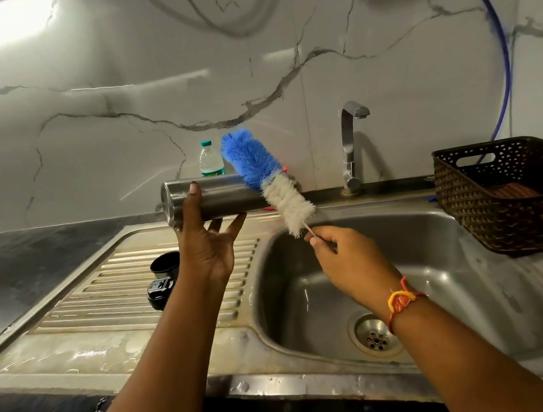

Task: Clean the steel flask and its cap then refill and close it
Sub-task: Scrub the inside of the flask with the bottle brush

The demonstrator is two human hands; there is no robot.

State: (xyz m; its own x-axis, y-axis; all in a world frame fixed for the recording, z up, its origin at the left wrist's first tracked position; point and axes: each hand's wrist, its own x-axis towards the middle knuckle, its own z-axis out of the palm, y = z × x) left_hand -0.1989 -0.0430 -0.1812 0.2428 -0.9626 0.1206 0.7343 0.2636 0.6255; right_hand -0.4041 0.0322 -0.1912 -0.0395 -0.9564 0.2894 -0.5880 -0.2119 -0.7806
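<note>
My left hand (210,238) holds the steel flask (227,194) on its side above the drainboard, base to the left, mouth to the right. In my right hand (341,252) is the thin handle of a bottle brush (266,178) with blue and white bristles. The brush crosses in front of the flask's mouth end, outside the flask, tip pointing up and left. Two black cap parts lie on the drainboard: a cup-shaped cap (165,264) and a stopper (160,291) just in front of it, both partly hidden by my left forearm.
A steel sink basin (446,286) with its drain (375,334) lies below my right hand; the tap (352,146) stands behind it. A small plastic water bottle (210,158) stands at the wall. A dark woven basket (517,194) sits right of the basin.
</note>
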